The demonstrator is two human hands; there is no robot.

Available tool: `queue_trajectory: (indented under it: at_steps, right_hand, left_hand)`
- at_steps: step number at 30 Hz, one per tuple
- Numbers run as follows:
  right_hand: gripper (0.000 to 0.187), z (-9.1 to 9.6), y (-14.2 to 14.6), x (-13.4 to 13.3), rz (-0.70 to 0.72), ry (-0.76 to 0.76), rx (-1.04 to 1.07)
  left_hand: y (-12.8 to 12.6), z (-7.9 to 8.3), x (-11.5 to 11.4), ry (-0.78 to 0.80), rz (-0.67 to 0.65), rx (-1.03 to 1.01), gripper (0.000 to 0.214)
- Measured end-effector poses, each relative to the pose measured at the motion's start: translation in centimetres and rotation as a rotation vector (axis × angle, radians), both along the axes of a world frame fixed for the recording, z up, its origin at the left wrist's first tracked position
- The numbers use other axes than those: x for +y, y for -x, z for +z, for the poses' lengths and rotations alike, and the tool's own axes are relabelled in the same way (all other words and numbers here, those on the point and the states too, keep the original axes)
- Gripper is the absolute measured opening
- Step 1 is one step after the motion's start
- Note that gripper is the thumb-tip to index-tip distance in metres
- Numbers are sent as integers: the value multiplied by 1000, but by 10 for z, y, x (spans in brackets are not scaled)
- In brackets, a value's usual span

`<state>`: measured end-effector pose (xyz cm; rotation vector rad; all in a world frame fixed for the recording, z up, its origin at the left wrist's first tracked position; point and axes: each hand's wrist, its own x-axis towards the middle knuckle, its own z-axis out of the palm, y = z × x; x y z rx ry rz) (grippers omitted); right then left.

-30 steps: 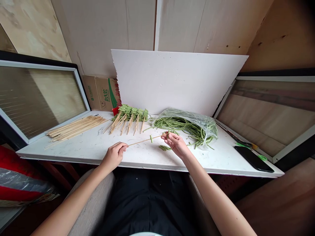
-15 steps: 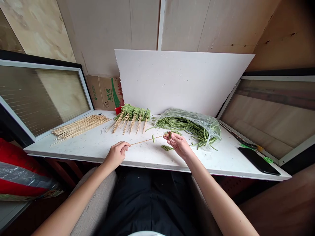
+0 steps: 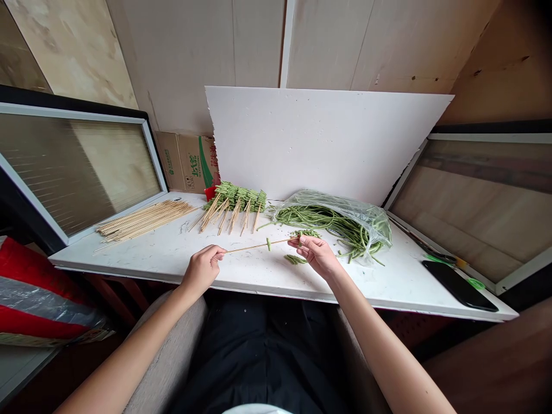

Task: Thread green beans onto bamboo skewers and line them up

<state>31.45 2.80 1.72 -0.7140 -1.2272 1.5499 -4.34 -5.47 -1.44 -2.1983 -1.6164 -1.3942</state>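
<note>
My left hand (image 3: 202,268) pinches the near end of a thin bamboo skewer (image 3: 250,248) held level above the white table (image 3: 181,259). One short green bean piece (image 3: 268,244) is threaded on it. My right hand (image 3: 317,255) is closed at the skewer's far tip, pinching another green bean piece (image 3: 299,240) against the point. A few cut bean pieces (image 3: 295,260) lie on the table just under my right hand.
An open plastic bag of long green beans (image 3: 336,221) lies right of centre. Finished bean skewers (image 3: 235,204) are stacked at the back, bare skewers (image 3: 142,219) at the left. A black phone (image 3: 459,284) and green-handled scissors (image 3: 448,263) lie at the right.
My right hand has pressed the bean piece closer onto the skewer tip. The camera view has drifted slightly, so everything sits a little further right.
</note>
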Motion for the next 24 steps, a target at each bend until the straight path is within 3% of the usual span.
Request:
queue_trajectory:
  at_steps: [15,24]
  right_hand:
    - [33,8,1,-5,18,-9,-74]
    - [35,8,11,-9,-184,8,-5]
  left_hand:
    - [-1,1,-3,-88,-7,18,36]
    - [-9,2,-3,-71,-10,-44,30]
